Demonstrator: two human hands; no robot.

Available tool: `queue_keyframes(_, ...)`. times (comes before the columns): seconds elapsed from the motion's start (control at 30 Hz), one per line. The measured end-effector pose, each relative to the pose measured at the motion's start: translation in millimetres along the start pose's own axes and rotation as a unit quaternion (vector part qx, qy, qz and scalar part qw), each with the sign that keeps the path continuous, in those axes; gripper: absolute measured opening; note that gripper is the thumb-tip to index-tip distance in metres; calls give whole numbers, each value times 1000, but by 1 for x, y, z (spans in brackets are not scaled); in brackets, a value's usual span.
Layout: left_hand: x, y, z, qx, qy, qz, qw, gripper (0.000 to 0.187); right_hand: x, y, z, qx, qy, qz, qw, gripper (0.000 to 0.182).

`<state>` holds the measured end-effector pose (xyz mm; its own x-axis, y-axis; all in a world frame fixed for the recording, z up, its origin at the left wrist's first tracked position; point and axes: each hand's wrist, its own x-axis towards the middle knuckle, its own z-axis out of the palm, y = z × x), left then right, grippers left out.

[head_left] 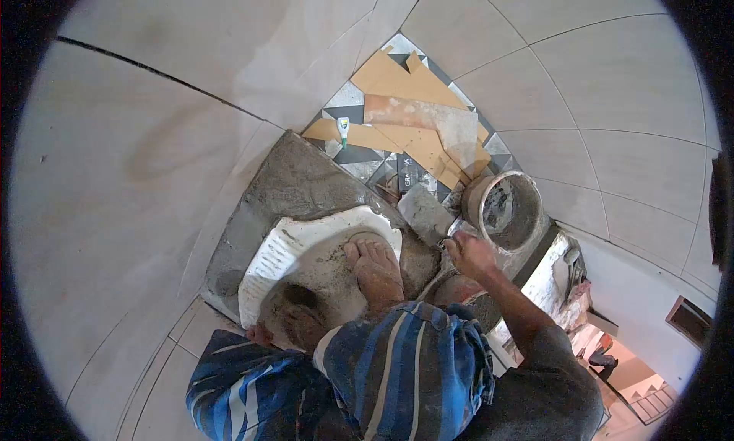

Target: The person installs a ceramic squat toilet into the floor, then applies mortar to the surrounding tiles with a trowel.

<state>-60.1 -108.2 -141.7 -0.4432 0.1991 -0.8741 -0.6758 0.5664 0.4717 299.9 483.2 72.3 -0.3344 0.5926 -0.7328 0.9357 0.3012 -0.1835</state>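
My right hand [470, 256] is closed around the handle of a trowel [425, 214]. Its flat blade, grey with mortar, lies just left of a mortar-caked bucket [474, 200]. A white squat toilet pan [264, 269] is set in grey mortar [294, 181] below me. One bare foot [375, 269] rests inside the pan, and the other is lower down near the dark drain hole [300, 296]. A small part of my left hand [258, 334] shows at the pan's lower left rim, beside my knee; its fingers are too hidden to read.
Cardboard sheets [413, 85] and a tile offcut [413, 110] cover part of the patterned floor, with a small white bottle [342, 130] among them. Another container [459, 288] is under my right forearm. Tiled walls rise on both sides. Another person [604, 361] is beyond the doorway.
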Motion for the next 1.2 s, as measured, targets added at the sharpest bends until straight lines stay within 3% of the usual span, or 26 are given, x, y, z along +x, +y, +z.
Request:
queue_keyframes(0.07,2,10,6,-64,-10,-29,997,25,-12,-3,17,-11,1,35,999,39)
queue_keyframes(0.13,-11,7,-3,-57,-12,-29,998,25,-19,4,47,-13,71,21,997,39)
queue_keyframes(0.57,6,19,-2,21,-44,-5,999,25,-40,5,88,-3,80,85,993,33)
queue_keyframes(0.73,14,28,3,49,-56,8,997,25,-52,19,101,-31,94,47,994,32)
queue_keyframes(0.87,15,39,8,66,-56,21,996,26,-78,28,97,-54,53,89,993,32)
queue_keyframes(0.93,14,41,13,72,-57,23,996,26,-85,42,102,-49,121,63,989,32)
queue_keyframes(1.07,7,29,18,86,-59,21,994,26,-78,15,67,-13,125,70,990,33)
queue_keyframes(1.2,9,27,17,102,-59,33,992,26,-55,7,63,-23,63,95,993,35)
